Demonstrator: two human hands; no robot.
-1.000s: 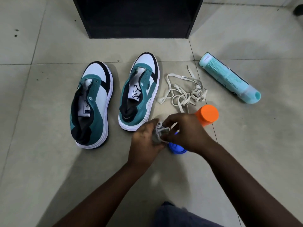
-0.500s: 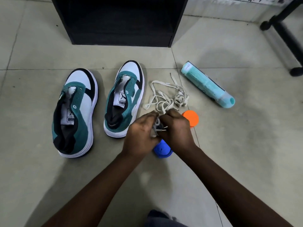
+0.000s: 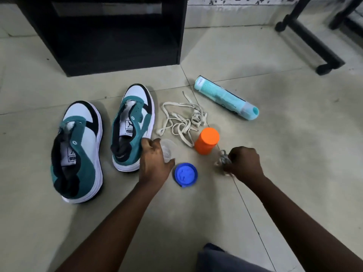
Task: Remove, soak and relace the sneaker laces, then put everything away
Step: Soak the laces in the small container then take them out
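Note:
Two teal, white and black sneakers lie unlaced on the floor tiles: the left sneaker (image 3: 76,152) and the right sneaker (image 3: 132,127). A loose cream lace (image 3: 182,119) is tangled beside the right sneaker. My right hand (image 3: 243,163) grips a bunched, wet-looking lace (image 3: 222,160) just right of an orange bottle (image 3: 206,140). My left hand (image 3: 154,163) holds a small clear plastic cup (image 3: 168,150) by the right sneaker's heel. A blue lid (image 3: 185,174) lies flat between my hands.
A turquoise spray can (image 3: 225,98) lies on its side at the right. A black open cabinet (image 3: 110,34) stands behind the sneakers. Black furniture legs (image 3: 310,42) cross the far right. My knee (image 3: 225,258) shows at the bottom edge.
My hands have parted: the right one carried the bunched lace to the right of the orange bottle, the left stayed with the clear cup. The view tilted up.

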